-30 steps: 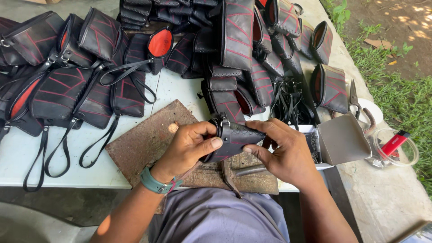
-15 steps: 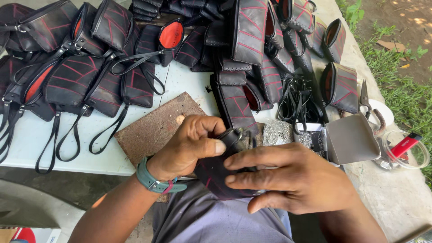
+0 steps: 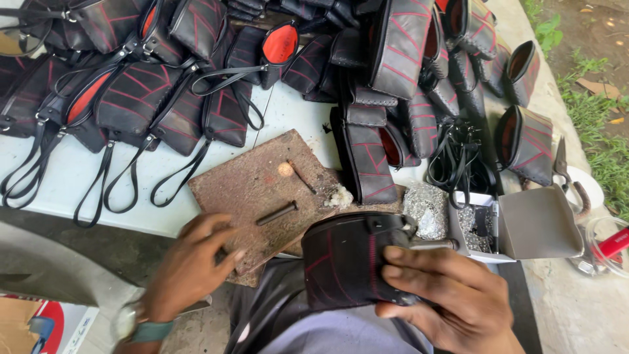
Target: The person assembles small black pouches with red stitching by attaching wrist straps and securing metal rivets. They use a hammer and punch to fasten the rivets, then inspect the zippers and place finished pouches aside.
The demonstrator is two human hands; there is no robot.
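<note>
Black rubber-like material with thin red stitch lines is making up the pouch (image 3: 350, 265) that the right hand (image 3: 445, 298) is gripping, fingers (image 3: 419, 262) curled closed over its near side. The pouch is sitting just in front of the worn brown board (image 3: 262, 190), overlapping that board's near right corner and hanging above the person's lap. The left hand (image 3: 190, 265) is resting at the board's near left edge with its fingers spread loosely and holding nothing; whether the fingertips are actually touching the wood is hard to tell through the blur. A teal watch band (image 3: 147, 328) is circling that wrist.

On the board, a dark metal punch (image 3: 276, 213) is lying near the middle, and a thinner nail-like pin (image 3: 303, 177) is lying beyond it beside a pale round mark. A small whitish clump (image 3: 339, 196) is sitting at the board's right edge. To the right of the board, a heap of small silver fittings (image 3: 426, 210) is lying beside an open white box (image 3: 524, 226) holding more of them. Beyond the board, many finished black pouches (image 3: 131, 98) with wrist straps are crowding the pale table (image 3: 59, 183), some showing red linings. Far right of the board, metal shears (image 3: 565, 167) are lying near the table's edge.
</note>
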